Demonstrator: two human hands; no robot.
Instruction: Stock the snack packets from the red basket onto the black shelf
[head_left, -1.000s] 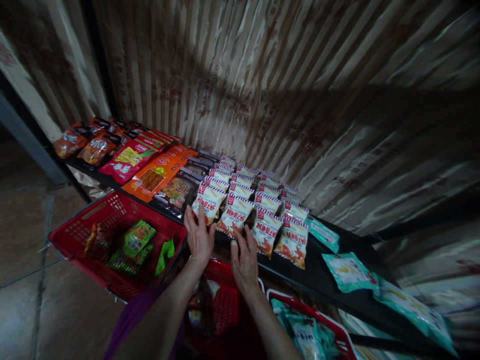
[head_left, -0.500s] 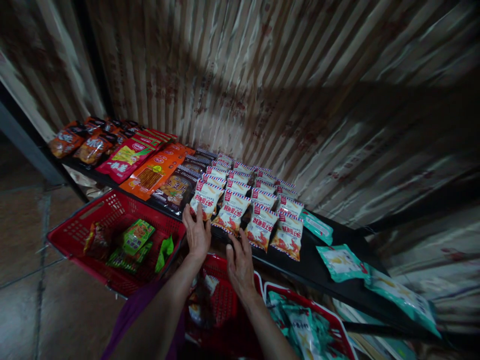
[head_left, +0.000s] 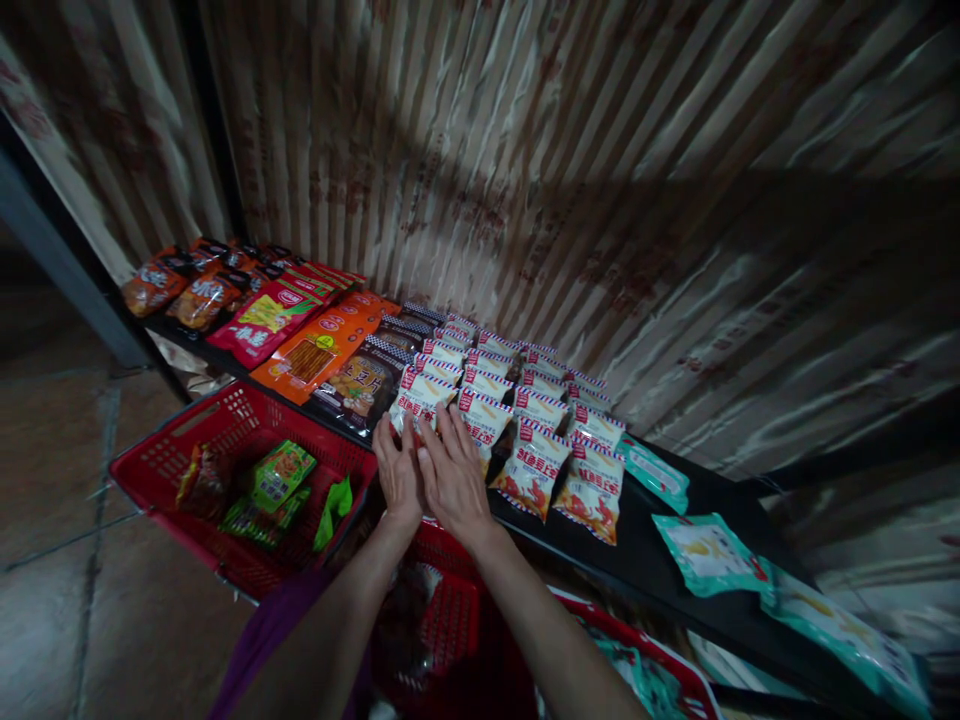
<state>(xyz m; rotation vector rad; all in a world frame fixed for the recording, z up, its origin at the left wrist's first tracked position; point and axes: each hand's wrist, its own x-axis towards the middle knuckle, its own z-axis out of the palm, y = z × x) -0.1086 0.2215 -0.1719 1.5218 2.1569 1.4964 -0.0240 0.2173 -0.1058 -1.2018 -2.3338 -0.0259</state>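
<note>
a person's left hand (head_left: 400, 478) and right hand (head_left: 453, 478) meet side by side at the front of white snack bags (head_left: 531, 472), fingers outstretched and unclenched. the bags lean in rows on a black shelf (head_left: 637, 545), between dark brown packets (head_left: 360, 385) and teal packets (head_left: 709, 555). green packets (head_left: 281, 475) lie in a red basket (head_left: 161, 450) just below the shelf's edge.

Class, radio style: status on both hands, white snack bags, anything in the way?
Left hand and right hand open, side by side. White snack bags in rows on black shelf. In the way: hands, partly hiding two front bags.
</note>
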